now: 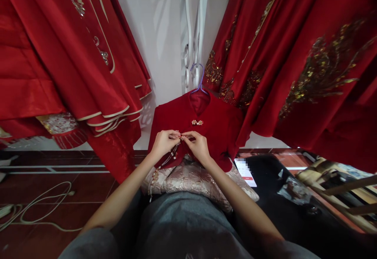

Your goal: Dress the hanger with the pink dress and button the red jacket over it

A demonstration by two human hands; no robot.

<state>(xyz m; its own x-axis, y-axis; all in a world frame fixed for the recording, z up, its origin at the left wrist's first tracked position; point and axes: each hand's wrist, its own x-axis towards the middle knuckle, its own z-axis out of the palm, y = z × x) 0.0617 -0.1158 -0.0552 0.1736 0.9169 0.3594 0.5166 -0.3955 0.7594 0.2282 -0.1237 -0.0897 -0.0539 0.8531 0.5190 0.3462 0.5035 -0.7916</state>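
Gray shirt [188, 221] bottom center, left hand [165, 142] and right hand [198, 145] fingertips apparently pinching a beaded strand [174, 157] at red jacket [225, 123] mid-frame, upper clasp [197, 122] on, lower spot seemingly unfinished.

The jacket [225, 123] is plain deep red with a gold-and-white clasp [197, 122], and its hanger [201, 81] is purple; the cloth [193, 182] below is pale beige-pink with a blotchy, leaf-like pattern. The left-hand garments [82, 66] are bright red, edged in cream with silvery scrollwork, while the right-hand garments [294, 54] are darker red with gold branching sprays. The floor tiles [91, 184] are reddish brown.
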